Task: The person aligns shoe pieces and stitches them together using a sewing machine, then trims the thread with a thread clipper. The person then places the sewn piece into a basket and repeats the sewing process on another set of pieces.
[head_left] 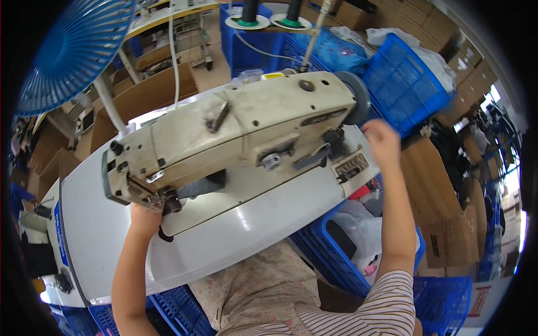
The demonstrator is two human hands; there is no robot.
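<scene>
Cream sewing machine (255, 120), left hand (145, 219) resting beneath, fingers hidden, right hand (384, 143) hovering half-curled near the handwheel (360, 101), both grips unclear.

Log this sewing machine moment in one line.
left hand: at left end of sewing machine, partly hidden; right hand: near handwheel, blurred; sewing machine: on white table

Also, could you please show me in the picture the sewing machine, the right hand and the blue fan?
Sewing machine (263, 106): head view, top of its long arm.
Right hand (384, 144): head view, middle of the hand.
Blue fan (78, 50): head view, its ribbed grille.
</scene>
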